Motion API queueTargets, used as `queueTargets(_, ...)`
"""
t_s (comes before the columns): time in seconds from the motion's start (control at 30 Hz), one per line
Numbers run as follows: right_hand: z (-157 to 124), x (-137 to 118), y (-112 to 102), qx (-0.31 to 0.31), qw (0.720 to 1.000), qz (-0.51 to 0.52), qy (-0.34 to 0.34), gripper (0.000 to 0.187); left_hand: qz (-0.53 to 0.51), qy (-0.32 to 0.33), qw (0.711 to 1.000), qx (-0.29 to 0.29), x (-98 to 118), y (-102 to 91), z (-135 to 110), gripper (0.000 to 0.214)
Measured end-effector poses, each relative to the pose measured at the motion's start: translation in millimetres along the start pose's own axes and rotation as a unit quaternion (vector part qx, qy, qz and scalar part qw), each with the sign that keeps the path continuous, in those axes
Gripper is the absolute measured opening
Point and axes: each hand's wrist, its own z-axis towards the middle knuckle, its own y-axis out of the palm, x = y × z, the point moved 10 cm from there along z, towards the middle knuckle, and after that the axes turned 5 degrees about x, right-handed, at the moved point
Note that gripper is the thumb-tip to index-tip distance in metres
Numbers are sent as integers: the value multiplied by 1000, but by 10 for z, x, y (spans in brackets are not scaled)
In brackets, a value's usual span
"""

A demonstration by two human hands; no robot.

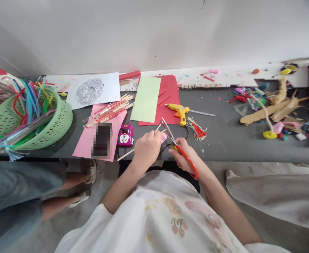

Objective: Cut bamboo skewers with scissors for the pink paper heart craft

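My left hand is closed around a thin wooden stick that runs from lower left up to the right, past my fingers. My right hand grips red-handled scissors, whose open blades point up and left and meet the stick's upper end. A small pink piece shows between the two hands. Both hands hover at the near edge of the dark grey table.
A yellow glue gun, red and pale green paper sheets, a pink sheet, a bundle of sticks, a small magenta device and a green basket lie on the table. Cardboard scraps clutter the right. Another person's legs are at left.
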Motion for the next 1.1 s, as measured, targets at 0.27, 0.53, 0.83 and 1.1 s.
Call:
queueTargets(0.27,-17,-24,0,6,1000,5,-12,23,-9,15,1000,-7,-12,-4,18,33)
queueTargets(0.53,-66,-111,-44,-1,1000,5,-8,19,-30,36,998,-29,-65,-55,66,29)
queueTargets(0.83,-31,-56,10,-19,1000,11,2,22,-18,22,999,-27,-71,-30,47,31)
queueTargets(1.1,-12,-77,38,-25,999,20,-1,20,4,13,1000,-18,-49,-3,30,33)
